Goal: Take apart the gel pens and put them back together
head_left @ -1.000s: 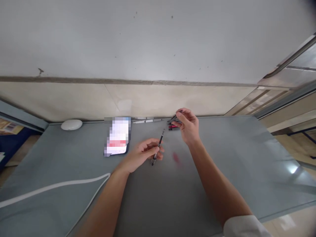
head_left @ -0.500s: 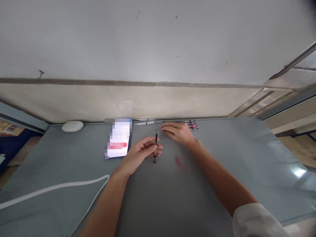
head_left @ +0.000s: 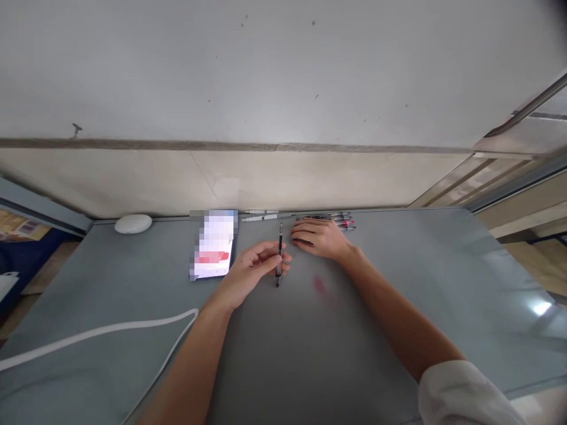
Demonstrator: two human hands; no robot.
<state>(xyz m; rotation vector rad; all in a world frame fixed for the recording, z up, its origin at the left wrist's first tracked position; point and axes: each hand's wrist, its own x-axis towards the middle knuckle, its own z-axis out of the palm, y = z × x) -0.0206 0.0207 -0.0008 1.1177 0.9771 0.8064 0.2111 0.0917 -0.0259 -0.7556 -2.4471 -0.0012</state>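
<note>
A slim pen (head_left: 280, 245) with a dark, partly clear barrel stands nearly straight up and down in the view. My left hand (head_left: 259, 265) is closed on it, thumb in front and fingers behind. To its right, my right hand (head_left: 321, 237) lies palm down on the desk, fingers bent a little and slightly apart. A dark patch shows under those fingers; whether it is shadow or a small part, I cannot tell. Several pens (head_left: 348, 224), one with a red part, lie just beyond the right hand, which partly covers them. Two white pens (head_left: 261, 218) lie by the wall.
Left of my hands a phone (head_left: 215, 245) with a lit, blurred screen lies on the grey desk (head_left: 283, 354). A white rounded case (head_left: 133, 224) sits at the back left. A white cable (head_left: 110, 327) runs along the left side near my forearm. The wall (head_left: 310, 180) borders the desk's back.
My right hand has lowered and flattened onto the desk, its fingers spreading from a closer pinch. My left hand keeps the pen in nearly the same place.
</note>
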